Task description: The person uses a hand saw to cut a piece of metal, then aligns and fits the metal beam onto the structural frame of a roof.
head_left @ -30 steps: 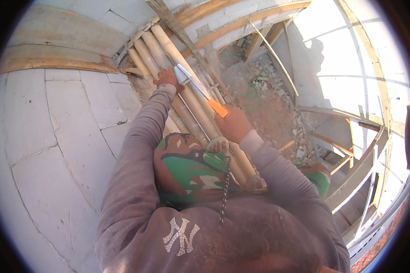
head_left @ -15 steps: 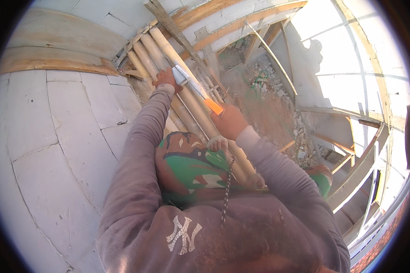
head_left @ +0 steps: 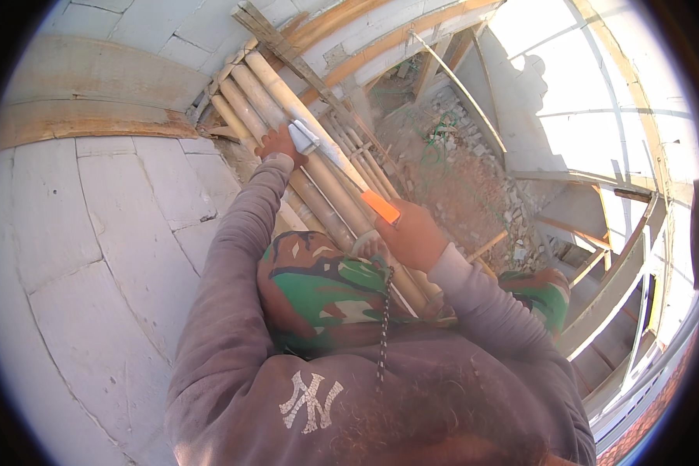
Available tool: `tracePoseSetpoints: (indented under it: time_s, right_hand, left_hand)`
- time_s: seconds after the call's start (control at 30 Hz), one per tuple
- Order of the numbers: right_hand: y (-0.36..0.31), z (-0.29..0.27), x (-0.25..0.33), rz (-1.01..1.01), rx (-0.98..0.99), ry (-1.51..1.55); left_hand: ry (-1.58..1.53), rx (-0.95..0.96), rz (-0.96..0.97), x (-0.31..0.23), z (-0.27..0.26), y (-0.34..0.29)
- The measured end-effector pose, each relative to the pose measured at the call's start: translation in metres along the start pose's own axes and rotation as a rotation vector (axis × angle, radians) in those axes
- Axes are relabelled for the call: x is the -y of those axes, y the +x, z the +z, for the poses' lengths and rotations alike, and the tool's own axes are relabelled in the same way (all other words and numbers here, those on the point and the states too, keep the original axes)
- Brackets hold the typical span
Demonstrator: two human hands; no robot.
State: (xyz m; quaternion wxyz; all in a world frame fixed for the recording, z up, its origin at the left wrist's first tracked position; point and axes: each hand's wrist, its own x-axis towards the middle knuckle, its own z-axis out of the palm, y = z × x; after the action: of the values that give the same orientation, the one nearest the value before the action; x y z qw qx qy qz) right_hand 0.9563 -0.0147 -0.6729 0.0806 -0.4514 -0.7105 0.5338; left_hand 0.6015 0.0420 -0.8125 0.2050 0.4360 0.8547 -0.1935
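My right hand (head_left: 413, 237) is closed round the orange handle of a handsaw (head_left: 381, 207). Its long, thin grey blade slants up and left toward a small, pale grey-white piece (head_left: 303, 140). My left hand (head_left: 279, 146) grips that piece beside its left edge, resting over the tan round poles (head_left: 287, 109); its exact shape is partly hidden by my fingers. The blade's far end meets or overlaps the piece; I cannot tell how deep it sits. Below my hands is my knee in camouflage trousers (head_left: 318, 279), close against the poles.
A pale block wall (head_left: 116, 225) fills the left side, with a wooden board (head_left: 93, 120) along its top. Wooden planks (head_left: 287, 50) cross at the far end of the poles. Down to the right lie rubble (head_left: 450, 132) and bare soil, with timber framing (head_left: 598, 233) beyond.
My right hand has drawn the saw down and to the right, toward me, so the handle is farther from the pale piece. My left hand keeps its grip, shifting slightly with the view.
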Motion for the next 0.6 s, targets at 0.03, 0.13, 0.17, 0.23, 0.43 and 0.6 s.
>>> tracePoseSetpoints:
  time_s: [0.03,0.13,0.17,0.23,0.43,0.6]
  right_hand:
    - [-0.001,-0.003,0.007,0.044,0.039,0.021]
    - [-0.015,-0.005,0.005,0.04,0.045,0.152]
    - [-0.025,0.0,0.001,0.019,0.04,0.211]
    - [-0.039,0.001,-0.004,-0.057,0.032,0.152]
    - [-0.052,0.015,0.004,-0.113,-0.037,0.056]
    - [-0.045,0.015,0.005,-0.128,-0.015,0.011]
  left_hand:
    - [0.004,-0.041,0.016,0.003,0.002,0.0]
    - [-0.067,-0.235,0.114,0.004,0.013,-0.007]
    - [-0.071,-0.282,0.203,0.005,0.013,-0.009]
    - [-0.081,-0.37,0.381,0.005,0.012,-0.01]
    - [-0.145,-0.294,0.421,0.012,0.02,0.002]
    - [-0.166,-0.267,0.44,0.014,0.018,0.007]
